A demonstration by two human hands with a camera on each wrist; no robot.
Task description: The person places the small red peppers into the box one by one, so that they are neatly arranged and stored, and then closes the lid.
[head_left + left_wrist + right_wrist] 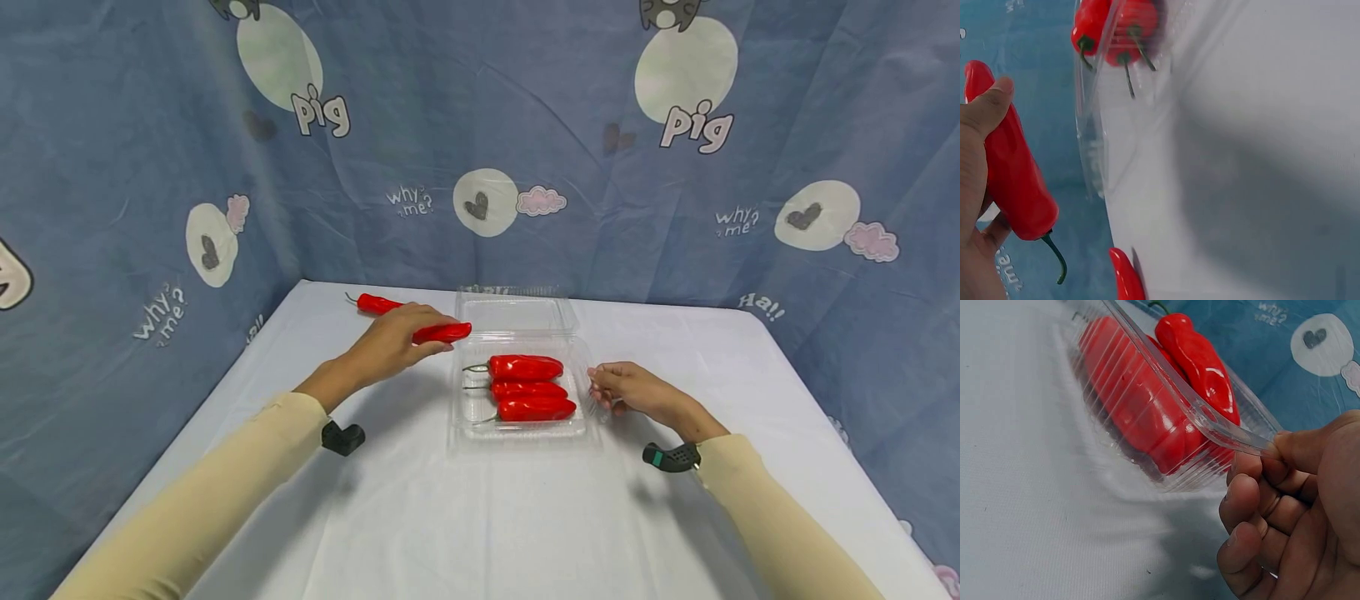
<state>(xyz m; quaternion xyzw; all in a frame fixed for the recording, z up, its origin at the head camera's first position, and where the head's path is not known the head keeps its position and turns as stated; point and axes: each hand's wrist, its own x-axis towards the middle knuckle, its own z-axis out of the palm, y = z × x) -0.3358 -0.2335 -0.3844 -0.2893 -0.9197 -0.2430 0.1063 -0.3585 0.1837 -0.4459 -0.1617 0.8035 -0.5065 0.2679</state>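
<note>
Between the thumb and fingers of my left hand (397, 337) is a red chili pepper (1019, 172), held above the table at the left rim of a clear plastic box (480, 417). Its green stem hangs down in the left wrist view. Three more red peppers (525, 367) lie side by side in the box, stems to the left. With thumb and forefinger, my right hand (637, 392) pinches the box's right rim (1254, 442); its other fingers are curled below. The hinged lid (513, 315) is folded back behind the box.
Another red pepper (375, 304) lies at the back left of the white-clothed table (525, 525), partly behind my left hand. A blue printed curtain (585, 250) hangs right behind the table's back edge and along the left side.
</note>
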